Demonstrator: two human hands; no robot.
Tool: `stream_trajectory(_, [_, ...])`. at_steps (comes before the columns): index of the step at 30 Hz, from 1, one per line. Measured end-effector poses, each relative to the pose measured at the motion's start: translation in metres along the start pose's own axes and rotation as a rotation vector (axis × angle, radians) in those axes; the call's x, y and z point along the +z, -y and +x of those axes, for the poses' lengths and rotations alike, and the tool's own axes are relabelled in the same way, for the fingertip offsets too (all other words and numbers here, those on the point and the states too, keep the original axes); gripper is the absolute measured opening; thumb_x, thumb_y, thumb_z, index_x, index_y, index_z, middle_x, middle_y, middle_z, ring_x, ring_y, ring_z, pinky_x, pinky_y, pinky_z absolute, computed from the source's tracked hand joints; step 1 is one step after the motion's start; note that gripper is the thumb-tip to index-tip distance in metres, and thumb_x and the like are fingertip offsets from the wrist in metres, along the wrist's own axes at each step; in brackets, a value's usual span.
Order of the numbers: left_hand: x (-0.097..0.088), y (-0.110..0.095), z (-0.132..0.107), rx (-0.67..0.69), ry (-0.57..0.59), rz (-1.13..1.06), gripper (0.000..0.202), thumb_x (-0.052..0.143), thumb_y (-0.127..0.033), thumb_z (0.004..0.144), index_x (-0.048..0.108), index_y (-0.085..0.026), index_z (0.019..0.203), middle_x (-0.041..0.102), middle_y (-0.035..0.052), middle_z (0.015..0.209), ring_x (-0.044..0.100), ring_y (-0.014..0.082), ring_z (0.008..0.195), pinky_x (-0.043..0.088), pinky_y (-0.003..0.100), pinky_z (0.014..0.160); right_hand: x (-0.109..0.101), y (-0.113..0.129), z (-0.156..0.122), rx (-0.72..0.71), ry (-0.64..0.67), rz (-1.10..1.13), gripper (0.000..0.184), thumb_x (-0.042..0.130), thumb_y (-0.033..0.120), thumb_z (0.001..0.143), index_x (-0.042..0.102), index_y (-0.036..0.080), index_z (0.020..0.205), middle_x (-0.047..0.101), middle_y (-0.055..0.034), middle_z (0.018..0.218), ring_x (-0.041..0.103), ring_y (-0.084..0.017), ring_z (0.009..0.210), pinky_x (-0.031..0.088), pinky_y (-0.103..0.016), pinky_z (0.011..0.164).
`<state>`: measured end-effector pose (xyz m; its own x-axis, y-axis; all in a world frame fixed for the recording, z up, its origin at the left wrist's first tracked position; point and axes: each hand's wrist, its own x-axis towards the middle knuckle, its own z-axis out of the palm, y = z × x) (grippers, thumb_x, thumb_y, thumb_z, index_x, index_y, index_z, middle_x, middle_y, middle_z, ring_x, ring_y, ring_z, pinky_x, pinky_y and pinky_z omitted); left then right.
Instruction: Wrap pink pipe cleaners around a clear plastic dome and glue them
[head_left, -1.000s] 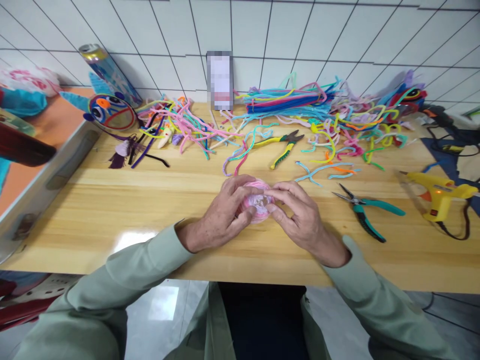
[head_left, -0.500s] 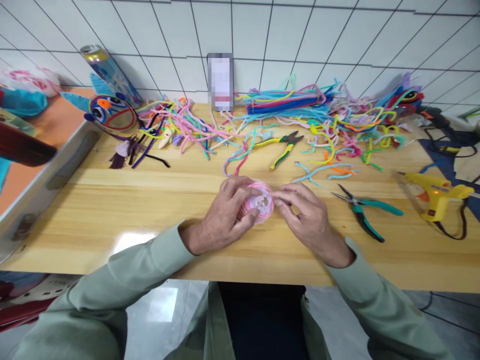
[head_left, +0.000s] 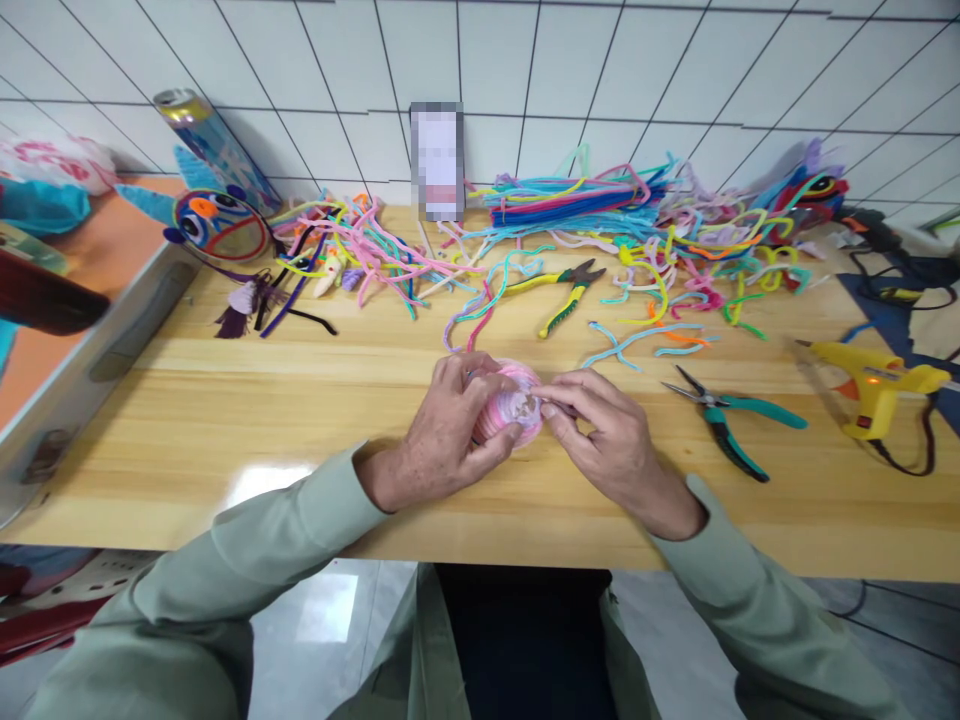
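Near the middle of the table, my left hand (head_left: 456,425) is closed on a round pink and white piece of coiled pipe cleaner (head_left: 513,402), thumb at its near edge and fingers over its far left side. The centre of the piece is pale with a brownish patch. At its right edge, my right hand (head_left: 606,428) is closed in a pinch; what lies between the fingertips is too small to make out. Right of that hand lie teal-handled long-nose pliers (head_left: 716,410), jaws apart. Yellow and green pliers (head_left: 564,290) rest beyond both hands.
Loose pipe cleaners (head_left: 375,255) and a bundle of blue ones (head_left: 577,205) line the wall. A phone (head_left: 438,160) leans there beside them. A yellow glue gun (head_left: 874,385) stands at the right with its light on. A tall can (head_left: 217,150) stands at the back left.
My right fingertips have shifted slightly left, onto the rim of the pink piece. My left hand keeps its hold on it. The tools lie as before.
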<state>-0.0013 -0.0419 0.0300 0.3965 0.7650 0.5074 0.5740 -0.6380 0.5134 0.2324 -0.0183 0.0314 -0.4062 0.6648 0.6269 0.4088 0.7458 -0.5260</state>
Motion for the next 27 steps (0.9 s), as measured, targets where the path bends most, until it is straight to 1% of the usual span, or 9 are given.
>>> stream_trajectory(5, [-0.0025,-0.0005,0.0021,0.054,-0.011,0.069,0.044,0.064,-0.036,0.101,0.055,-0.022,0.142,0.058,0.0143,0.13,0.055,0.0312,0.122,0.049,0.05,0.104,-0.0023,0.0034,0.0013,0.007,0.047,0.016,0.025,0.069,0.015,0.1,0.074,0.025,0.121,0.074,-0.0071,0.105,0.074,-0.021,0.096,0.065,-0.035,0.083])
stream_trajectory(8, [-0.0017,0.0004,0.0015,0.056,-0.007,0.055,0.045,0.065,-0.036,0.101,0.055,-0.022,0.142,0.059,0.0149,0.13,0.054,0.0319,0.124,0.049,0.052,0.106,-0.0032,0.0047,0.0015,-0.002,0.056,0.016,0.024,0.069,0.015,0.1,0.072,0.024,0.121,0.073,-0.0075,0.106,0.074,-0.02,0.098,0.065,-0.035,0.084])
stream_trajectory(12, [-0.0011,0.0026,0.0018,0.1,0.051,-0.076,0.048,0.06,-0.03,0.103,0.048,-0.025,0.149,0.056,0.0161,0.147,0.044,0.0349,0.15,0.042,0.059,0.122,-0.0027,0.0043,0.0011,0.0,0.061,0.007,0.022,0.066,0.015,0.102,0.072,0.024,0.121,0.073,-0.0081,0.107,0.074,-0.02,0.098,0.064,-0.035,0.084])
stream_trajectory(13, [-0.0014,0.0029,0.0023,0.105,0.068,-0.102,0.048,0.057,-0.028,0.104,0.046,-0.026,0.151,0.055,0.0161,0.15,0.042,0.0345,0.153,0.04,0.06,0.125,-0.0026,0.004,0.0012,0.001,0.06,0.007,0.022,0.066,0.015,0.102,0.072,0.024,0.121,0.073,-0.0083,0.107,0.074,-0.02,0.098,0.064,-0.035,0.084])
stream_trajectory(14, [-0.002,0.0029,0.0029,0.101,0.082,-0.12,0.048,0.056,-0.026,0.105,0.046,-0.026,0.151,0.056,0.0161,0.151,0.044,0.0337,0.153,0.041,0.059,0.125,-0.0026,0.0038,0.0014,0.002,0.059,0.009,0.022,0.065,0.014,0.102,0.072,0.024,0.12,0.074,-0.0084,0.107,0.074,-0.02,0.098,0.064,-0.035,0.084])
stream_trajectory(16, [-0.0037,0.0023,0.004,0.077,0.096,-0.137,0.045,0.055,-0.026,0.105,0.048,-0.026,0.15,0.059,0.0161,0.148,0.053,0.0319,0.146,0.045,0.057,0.122,-0.0029,0.0037,0.002,0.003,0.06,0.018,0.022,0.064,0.014,0.102,0.072,0.024,0.12,0.074,-0.0082,0.107,0.074,-0.02,0.097,0.064,-0.035,0.083])
stream_trajectory(18, [-0.0055,0.0011,0.0048,0.063,0.093,-0.132,0.043,0.057,-0.026,0.104,0.05,-0.024,0.146,0.061,0.0161,0.144,0.057,0.0311,0.14,0.049,0.054,0.119,-0.0038,0.0038,0.0028,0.008,0.067,0.024,0.023,0.063,0.015,0.103,0.073,0.024,0.121,0.075,-0.008,0.108,0.074,-0.02,0.097,0.064,-0.034,0.083])
stream_trajectory(23, [-0.0083,0.0003,0.0046,0.068,0.066,-0.084,0.041,0.064,-0.027,0.099,0.052,-0.023,0.139,0.063,0.0155,0.137,0.059,0.0316,0.133,0.051,0.053,0.114,-0.0061,0.0031,0.0032,0.031,0.072,0.038,0.026,0.065,0.015,0.101,0.075,0.026,0.122,0.076,-0.0065,0.104,0.074,-0.02,0.094,0.064,-0.035,0.082])
stream_trajectory(27, [-0.0077,-0.0001,0.0043,0.063,0.046,-0.052,0.039,0.065,-0.029,0.097,0.051,-0.023,0.132,0.061,0.0148,0.131,0.059,0.0318,0.127,0.051,0.052,0.11,-0.0068,0.0032,0.0022,0.035,0.059,0.053,0.025,0.065,0.013,0.1,0.077,0.027,0.118,0.077,-0.0043,0.097,0.072,-0.017,0.081,0.06,-0.029,0.069])
